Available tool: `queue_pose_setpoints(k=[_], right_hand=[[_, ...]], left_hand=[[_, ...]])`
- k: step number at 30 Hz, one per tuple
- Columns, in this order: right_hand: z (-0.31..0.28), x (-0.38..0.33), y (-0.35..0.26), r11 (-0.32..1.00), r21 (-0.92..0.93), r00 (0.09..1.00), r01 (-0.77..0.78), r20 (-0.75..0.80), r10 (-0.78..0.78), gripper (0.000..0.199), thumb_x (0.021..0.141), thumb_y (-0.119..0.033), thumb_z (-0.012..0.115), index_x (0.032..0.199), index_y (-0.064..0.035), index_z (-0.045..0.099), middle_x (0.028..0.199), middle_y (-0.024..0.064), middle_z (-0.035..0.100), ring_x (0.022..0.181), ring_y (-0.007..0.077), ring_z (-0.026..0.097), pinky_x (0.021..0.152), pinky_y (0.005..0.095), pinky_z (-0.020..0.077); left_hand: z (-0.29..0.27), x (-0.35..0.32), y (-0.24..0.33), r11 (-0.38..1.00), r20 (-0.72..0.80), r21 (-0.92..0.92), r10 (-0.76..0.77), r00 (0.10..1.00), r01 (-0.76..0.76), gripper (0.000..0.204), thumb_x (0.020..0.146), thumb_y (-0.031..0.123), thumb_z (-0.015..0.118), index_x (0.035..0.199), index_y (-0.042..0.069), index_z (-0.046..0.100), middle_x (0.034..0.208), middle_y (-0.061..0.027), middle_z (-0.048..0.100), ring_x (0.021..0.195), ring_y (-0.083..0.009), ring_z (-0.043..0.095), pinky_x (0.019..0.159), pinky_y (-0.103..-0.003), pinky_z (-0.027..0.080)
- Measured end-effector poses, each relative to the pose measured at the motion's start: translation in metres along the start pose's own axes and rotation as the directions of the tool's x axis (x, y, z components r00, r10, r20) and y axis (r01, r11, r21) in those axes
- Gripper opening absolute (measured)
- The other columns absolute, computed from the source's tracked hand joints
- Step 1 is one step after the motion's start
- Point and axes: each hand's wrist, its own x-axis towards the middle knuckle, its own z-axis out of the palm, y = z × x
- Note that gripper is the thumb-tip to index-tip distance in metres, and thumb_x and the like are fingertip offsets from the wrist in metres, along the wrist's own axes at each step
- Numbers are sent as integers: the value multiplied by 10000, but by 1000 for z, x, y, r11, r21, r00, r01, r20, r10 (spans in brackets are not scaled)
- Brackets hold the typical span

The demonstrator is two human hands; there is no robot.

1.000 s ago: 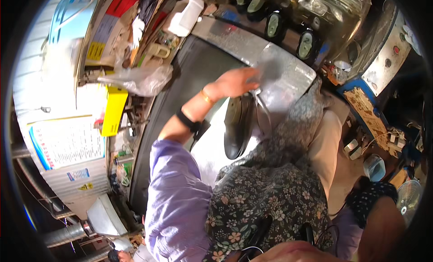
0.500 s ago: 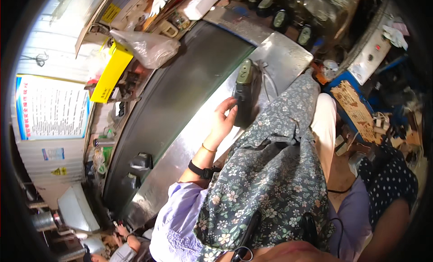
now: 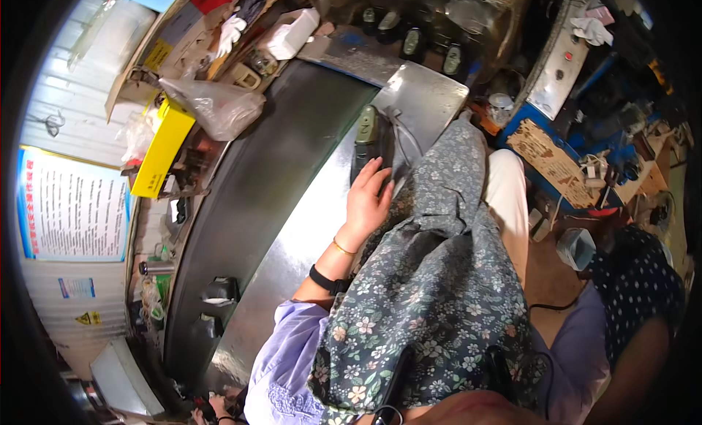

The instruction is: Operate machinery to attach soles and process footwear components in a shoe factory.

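Note:
A black shoe on a last with an olive-green top (image 3: 367, 124) stands on the shiny metal bench edge (image 3: 292, 228) in front of me. My left hand (image 3: 368, 198) lies against its near end, fingers stretched and apart, the thumb to the right. The hand covers part of the shoe's near end, so its toe cannot be made out. A grey cord or bent strip (image 3: 404, 133) lies just right of the shoe. My right hand is not in view. A dark floral apron (image 3: 424, 293) covers my lap.
A dark conveyor belt (image 3: 270, 162) runs beyond the bench, carrying two dark pieces (image 3: 219, 291). Several similar shoes on lasts (image 3: 412, 41) stand at the back. A yellow box (image 3: 162, 151) and plastic bag (image 3: 218, 107) sit on the far shelf. Another person's hand (image 3: 218, 404) shows lower left.
The view has shifted, so most of the scene sits further left. My left hand has moved right against the shoe's near end, its fingers now more spread.

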Motion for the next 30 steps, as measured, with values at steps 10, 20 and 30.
queue_pose_setpoints(k=[10,20,30], right_hand=[[6,26,-23,991,-31,983,127,-127,-130,165,915,-44,525,1062,-31,598,1085,117,645,1052,277,598,994,403,445],[150,-43,44,713,419,743,-562,635,212,276,956,-139,636,1196,-4,645,1097,107,702,1018,195,663,868,326,515],[119,15,42,66,814,768,-578,514,383,960,763,-29,725,1571,-99,212,1544,115,340,1320,202,446,1063,309,393]], left_hand=[[37,37,-27,953,14,264,-160,987,151,892,784,319,769,1428,-107,323,1476,-329,354,1408,-501,259,1180,-482,240],[23,41,-88,781,6,-204,-602,799,590,611,713,453,779,1048,-47,672,939,-193,725,892,-319,705,818,-390,534],[65,65,70,221,492,-849,-4,871,481,579,980,290,596,1446,4,403,1488,-133,432,1383,-252,392,1166,-391,272]])
